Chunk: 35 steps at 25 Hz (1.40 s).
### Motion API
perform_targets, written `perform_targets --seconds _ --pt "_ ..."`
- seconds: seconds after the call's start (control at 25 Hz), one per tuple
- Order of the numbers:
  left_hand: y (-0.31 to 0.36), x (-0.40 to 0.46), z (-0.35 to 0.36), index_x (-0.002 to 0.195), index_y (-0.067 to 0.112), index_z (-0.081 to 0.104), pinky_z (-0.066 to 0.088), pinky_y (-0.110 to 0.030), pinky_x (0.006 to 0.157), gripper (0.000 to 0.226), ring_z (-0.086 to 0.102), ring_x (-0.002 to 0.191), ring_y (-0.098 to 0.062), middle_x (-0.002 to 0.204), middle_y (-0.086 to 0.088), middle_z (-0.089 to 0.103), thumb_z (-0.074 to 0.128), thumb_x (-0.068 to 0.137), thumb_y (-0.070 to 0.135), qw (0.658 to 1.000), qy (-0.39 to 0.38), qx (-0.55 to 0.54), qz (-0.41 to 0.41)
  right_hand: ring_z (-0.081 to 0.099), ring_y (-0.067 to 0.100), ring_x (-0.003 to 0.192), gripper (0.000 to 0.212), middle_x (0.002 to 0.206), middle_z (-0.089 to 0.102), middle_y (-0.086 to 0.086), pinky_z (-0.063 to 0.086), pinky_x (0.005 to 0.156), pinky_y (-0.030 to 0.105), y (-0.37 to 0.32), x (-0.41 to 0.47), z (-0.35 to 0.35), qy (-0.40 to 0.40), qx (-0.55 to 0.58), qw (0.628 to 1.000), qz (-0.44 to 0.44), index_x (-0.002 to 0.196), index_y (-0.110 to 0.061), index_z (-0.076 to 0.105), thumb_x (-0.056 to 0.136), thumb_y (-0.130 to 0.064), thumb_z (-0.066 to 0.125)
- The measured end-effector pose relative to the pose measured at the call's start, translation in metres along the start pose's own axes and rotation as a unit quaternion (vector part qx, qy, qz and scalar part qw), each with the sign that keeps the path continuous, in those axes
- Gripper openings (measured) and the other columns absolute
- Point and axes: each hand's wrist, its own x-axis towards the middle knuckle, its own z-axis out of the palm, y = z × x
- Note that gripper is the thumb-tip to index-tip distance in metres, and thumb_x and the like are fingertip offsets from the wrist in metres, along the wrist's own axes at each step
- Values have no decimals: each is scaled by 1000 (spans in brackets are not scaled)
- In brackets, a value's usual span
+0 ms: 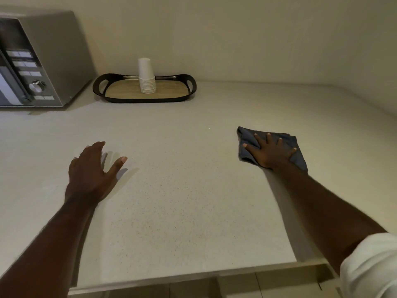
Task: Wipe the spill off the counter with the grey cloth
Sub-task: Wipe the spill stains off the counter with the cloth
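Observation:
The grey cloth (247,139) lies bunched flat on the pale speckled counter (182,201), right of centre. My right hand (270,152) presses down on top of it with the fingers spread, palm on the fabric. My left hand (92,173) hovers just above or rests lightly on the counter at the left, fingers apart and holding nothing. I cannot make out any spill on the counter surface.
A silver microwave (43,61) stands at the back left. A black-rimmed tray (189,87) with a wooden base holds a stack of white paper cups (146,76) against the back wall. The counter's front edge (193,276) runs along the bottom.

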Motion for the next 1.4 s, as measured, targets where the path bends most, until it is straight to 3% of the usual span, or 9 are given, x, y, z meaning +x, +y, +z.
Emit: perform_targets --seconds 0.12,0.24,0.36,0.64,0.76,0.88,1.04,1.24,1.4 --pt "3 -2 0 141 12 38 30 -61 108 85 45 131 -37 144 -16 47 52 80 69 1000 -6 11 3 4 39 148 87 164 5 1 2 106 77 -27 -34 7 10 10 1000 -24 149 -44 11 74 -88 18" --pt "5 -4 -2 140 12 39 26 -63 109 83 45 132 -37 143 -17 49 51 80 69 1000 0 10 6 1 42 147 85 164 4 3 -4 103 79 -91 -55 23 13 11 993 -117 149 -45 12 75 -87 19" --pt "6 -7 0 137 13 40 27 -62 108 83 48 129 -36 139 -17 52 50 77 69 1000 28 11 9 -4 39 148 85 164 2 0 -9 103 78 -126 -48 23 -27 13 985 -172 149 -46 10 75 -87 20" --pt "2 -5 3 136 10 43 33 -56 106 88 50 125 -37 136 -18 54 46 75 74 999 33 24 22 29 30 142 87 156 30 -3 19 113 61 6 -4 0 74 -7 996 -49 141 -53 24 65 -94 11" --pt "1 -4 4 136 12 42 31 -56 107 88 49 126 -35 138 -16 53 44 75 76 999 31 26 15 15 33 147 93 162 16 0 10 111 70 63 -20 -10 24 1 999 36 146 -49 17 65 -95 10" --pt "2 -3 2 138 13 39 28 -59 108 87 47 129 -35 141 -15 50 44 77 76 999 24 20 13 7 36 148 86 163 7 -1 7 108 75 76 -53 -6 7 3 999 45 148 -47 9 73 -89 13" --pt "2 -5 3 139 12 40 25 -60 110 87 44 133 -34 143 -15 49 44 78 74 999 22 24 12 3 38 148 87 164 3 -4 3 107 76 39 -101 12 13 -1 999 -34 147 -50 3 71 -91 10" --pt "2 -7 3 138 13 41 25 -58 111 86 43 133 -32 143 -13 49 43 79 75 999 14 34 18 -7 35 148 84 164 -2 -3 -10 106 75 -67 -140 32 4 21 985 -171 148 -48 4 76 -88 18" --pt "3 -8 4 138 16 43 23 -54 111 83 44 133 -28 142 -9 51 41 79 75 999 13 32 19 -10 37 148 87 164 -4 2 -14 103 76 -126 -147 40 -5 38 979 -199 150 -43 6 76 -87 20"
